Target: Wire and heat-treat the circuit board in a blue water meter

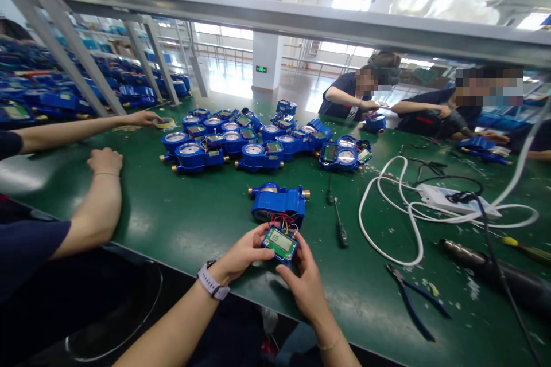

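Between my two hands is a small display module (280,245), a green circuit board with a grey LCD in a blue frame. My left hand (244,253) grips its left side, the thumb on the front edge. My right hand (305,275) closes on the right side with fingers and thumb. Red, yellow and white wires run from the module to a blue water meter (279,202) with brass ends, lying on its side just beyond. The screen shows a few dark characters, perhaps "E0".
Several blue meters (252,152) stand further back on the green table (172,212). To the right lie screwdrivers (341,229), pliers (413,298), a white cable (365,212) and a power strip (456,198). A co-worker's arm (101,195) rests at left; other people work opposite.
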### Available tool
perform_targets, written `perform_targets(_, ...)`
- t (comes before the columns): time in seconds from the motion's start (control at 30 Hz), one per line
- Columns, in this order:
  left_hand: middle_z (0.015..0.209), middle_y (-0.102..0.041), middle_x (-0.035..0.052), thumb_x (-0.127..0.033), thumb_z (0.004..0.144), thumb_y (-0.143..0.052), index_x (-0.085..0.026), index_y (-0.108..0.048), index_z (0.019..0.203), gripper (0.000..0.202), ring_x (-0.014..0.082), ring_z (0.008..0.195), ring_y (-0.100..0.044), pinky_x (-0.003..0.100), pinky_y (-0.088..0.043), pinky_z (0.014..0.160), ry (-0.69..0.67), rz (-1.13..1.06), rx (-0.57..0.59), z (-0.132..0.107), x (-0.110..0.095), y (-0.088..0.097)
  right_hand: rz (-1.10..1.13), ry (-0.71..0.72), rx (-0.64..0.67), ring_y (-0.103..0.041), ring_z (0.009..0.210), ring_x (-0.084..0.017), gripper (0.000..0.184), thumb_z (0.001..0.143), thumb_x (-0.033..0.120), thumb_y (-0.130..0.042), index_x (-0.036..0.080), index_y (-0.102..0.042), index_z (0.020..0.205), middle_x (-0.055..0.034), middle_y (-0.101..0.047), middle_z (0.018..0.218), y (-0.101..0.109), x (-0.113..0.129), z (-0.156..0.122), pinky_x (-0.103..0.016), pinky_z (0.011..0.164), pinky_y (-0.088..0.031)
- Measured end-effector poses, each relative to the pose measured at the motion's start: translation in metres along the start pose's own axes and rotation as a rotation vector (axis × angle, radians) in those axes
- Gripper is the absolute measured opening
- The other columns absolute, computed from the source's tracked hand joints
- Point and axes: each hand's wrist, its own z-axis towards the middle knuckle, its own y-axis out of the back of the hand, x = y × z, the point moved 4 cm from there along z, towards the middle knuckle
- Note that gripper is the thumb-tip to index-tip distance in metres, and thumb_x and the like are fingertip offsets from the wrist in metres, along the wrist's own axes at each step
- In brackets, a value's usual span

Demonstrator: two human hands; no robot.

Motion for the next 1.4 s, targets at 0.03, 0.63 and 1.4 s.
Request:
perform_targets(0.03, 0.116, -0.068, 0.0112, -0.024, 0.062, -0.084, -0.016, -0.049, 0.130, 0.077, 0.0205, 0.104, -0.065, 0.032, -0.045, 0.095, -0.001, -0.022, -0.004, 0.000, 0.002, -0.002, 0.017, -0.019, 0.011, -0.052, 0.124, -0.028, 0.074, 0.080, 0.029, -0.071, 0.018, -0.035, 0.144, -0.0146, -0.051, 0.137, -0.001, 0.000, 0.001, -0.047, 0.106, -0.042)
perform_targets(0.63, 0.123, -0.067, 0.0123, -0.033, 0.082, -0.061, -0.011, -0.054, 0.130, 0.053, 0.0266, 0.121, -0.057, 0.041, -0.038, 0.107, -0.031, 0.146, -0.145, -0.001, 0.007, 0.008, -0.163, 0.002, -0.050, -0.054, 0.120, -0.026, 0.065, 0.085, 0.030, -0.068, 0.020, -0.041, 0.143, -0.0112, -0.053, 0.135, 0.005, 0.001, -0.006, -0.044, 0.106, -0.041)
perform_targets(1.4, 0.096, -0.072, 0.0093, -0.031, 0.077, -0.064, -0.010, -0.063, 0.114, 0.042, 0.0191, 0.089, -0.065, 0.031, -0.047, 0.085, -0.013, 0.162, -0.173, 0.002, 0.008, 0.008, -0.267, 0.071, -0.033, -0.049, 0.126, -0.029, 0.069, 0.088, 0.033, -0.066, 0.022, -0.036, 0.148, -0.0107, -0.046, 0.142, 0.009, -0.006, -0.010, -0.050, 0.108, -0.039)
